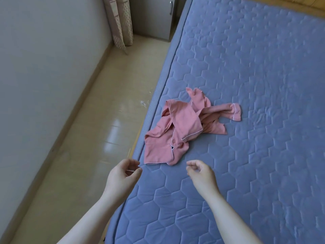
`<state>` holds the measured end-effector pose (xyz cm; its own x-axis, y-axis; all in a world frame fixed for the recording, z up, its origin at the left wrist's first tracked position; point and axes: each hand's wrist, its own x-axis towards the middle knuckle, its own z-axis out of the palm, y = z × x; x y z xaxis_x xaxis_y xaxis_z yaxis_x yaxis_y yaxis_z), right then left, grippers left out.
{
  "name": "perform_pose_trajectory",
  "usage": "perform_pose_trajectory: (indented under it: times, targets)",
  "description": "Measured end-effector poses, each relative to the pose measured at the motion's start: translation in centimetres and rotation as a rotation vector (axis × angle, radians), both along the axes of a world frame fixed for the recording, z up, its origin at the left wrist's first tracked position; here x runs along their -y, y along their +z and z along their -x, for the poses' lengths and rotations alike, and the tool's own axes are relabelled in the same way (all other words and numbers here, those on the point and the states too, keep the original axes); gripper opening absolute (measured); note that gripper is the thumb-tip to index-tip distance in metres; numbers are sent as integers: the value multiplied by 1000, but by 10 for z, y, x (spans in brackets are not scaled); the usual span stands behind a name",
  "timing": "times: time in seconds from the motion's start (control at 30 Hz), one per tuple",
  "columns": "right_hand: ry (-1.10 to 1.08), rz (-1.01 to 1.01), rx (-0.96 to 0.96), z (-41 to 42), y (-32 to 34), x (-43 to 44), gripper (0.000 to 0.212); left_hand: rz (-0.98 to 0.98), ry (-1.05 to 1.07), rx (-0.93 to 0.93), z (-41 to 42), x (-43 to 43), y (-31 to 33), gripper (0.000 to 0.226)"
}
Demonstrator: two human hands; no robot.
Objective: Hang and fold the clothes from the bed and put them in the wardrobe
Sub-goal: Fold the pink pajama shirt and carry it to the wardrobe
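A pink garment with thin white piping lies crumpled on the blue quilted bed, near its left edge. One cuffed sleeve or leg sticks out to the right. My left hand hovers over the bed's edge just below the garment's lower hem, fingers loosely curled, holding nothing. My right hand hovers above the mattress a little below and right of the garment, fingers also loosely curled and empty. Neither hand touches the cloth.
A shiny beige tiled floor runs along the bed's left side beside a grey wall. A patterned curtain hangs at the far end, next to a grey cabinet door with a handle.
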<state>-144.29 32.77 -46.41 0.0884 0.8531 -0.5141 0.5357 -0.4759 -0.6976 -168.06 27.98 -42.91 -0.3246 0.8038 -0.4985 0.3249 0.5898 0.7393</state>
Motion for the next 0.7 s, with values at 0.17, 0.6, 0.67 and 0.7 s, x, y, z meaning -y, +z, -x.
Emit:
perform_pose_trajectory:
  times: [0.17,0.6,0.67,0.7]
  targets:
    - [45,12,78,2,-57,-20,17,87,-48,-77,3,-17,-71,11]
    - [226,-67,335,10,-155,-66,41,207,-8,-97,1,-59,-207,40]
    - [269,-66,380,13,-167,-67,46,206,7,-68,0,-63,-218,43]
    - [289,-66,407,14,-173,-68,47,203,11,-46,-1,-65,-223,45]
